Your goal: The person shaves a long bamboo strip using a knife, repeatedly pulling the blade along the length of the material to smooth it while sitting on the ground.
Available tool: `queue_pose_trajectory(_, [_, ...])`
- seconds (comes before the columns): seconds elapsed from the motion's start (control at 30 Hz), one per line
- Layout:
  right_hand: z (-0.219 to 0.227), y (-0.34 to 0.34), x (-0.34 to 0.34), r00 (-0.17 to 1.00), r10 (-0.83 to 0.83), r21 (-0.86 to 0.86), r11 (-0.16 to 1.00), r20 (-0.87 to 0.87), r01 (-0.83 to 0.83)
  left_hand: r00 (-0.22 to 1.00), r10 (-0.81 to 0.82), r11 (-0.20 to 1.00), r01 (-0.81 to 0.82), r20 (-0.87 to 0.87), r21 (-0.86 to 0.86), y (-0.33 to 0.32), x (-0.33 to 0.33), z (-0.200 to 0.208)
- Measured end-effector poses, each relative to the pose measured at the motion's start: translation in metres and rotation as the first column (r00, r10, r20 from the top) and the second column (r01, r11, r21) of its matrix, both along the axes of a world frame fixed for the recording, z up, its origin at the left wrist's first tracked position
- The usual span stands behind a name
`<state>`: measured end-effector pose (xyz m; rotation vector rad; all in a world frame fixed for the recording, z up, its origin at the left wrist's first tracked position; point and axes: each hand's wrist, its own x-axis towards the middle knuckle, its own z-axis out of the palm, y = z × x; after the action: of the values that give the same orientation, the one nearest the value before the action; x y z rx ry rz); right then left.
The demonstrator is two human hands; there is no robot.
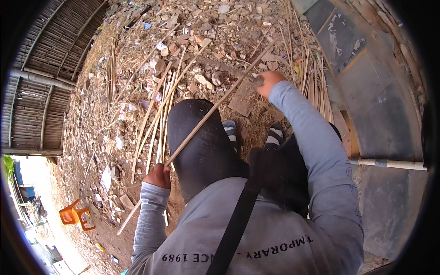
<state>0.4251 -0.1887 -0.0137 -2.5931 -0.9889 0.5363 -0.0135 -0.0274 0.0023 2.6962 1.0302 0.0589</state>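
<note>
Left hand (158, 176) grips strip (214, 108); right hand (271, 84) near it, contact unclear.

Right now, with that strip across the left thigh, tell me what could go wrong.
The bare left hand grips the long strip, so splinters could prick it. The strip crosses the left thigh, where a rough edge might scrape. Loose strips lie close beside that thigh and might tangle with the held one.
</note>
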Motion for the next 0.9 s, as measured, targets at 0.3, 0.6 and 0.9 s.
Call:
queue_pose_trajectory(0.3, [0.032, -0.001, -0.024, 0.987, 0.141, -0.054, 0.989, 0.083, -0.136, 0.993, -0.103, 0.994, 0.102, 0.056, 0.03, 0.009, -0.011, -0.001])
queue_pose_trajectory(0.6, [0.034, 0.008, -0.02, 0.999, 0.019, -0.09, 0.996, -0.029, -0.021, 0.997, -0.056, 0.998, 0.058, -0.048, 0.031, 0.012, -0.011, 0.013])
queue_pose_trajectory(0.9, [0.007, -0.004, 0.017, 0.994, -0.105, -0.096, 0.99, 0.02, 0.107, 0.993, -0.115, 0.989, 0.117, -0.032, 0.092, 0.015, 0.0, 0.021])
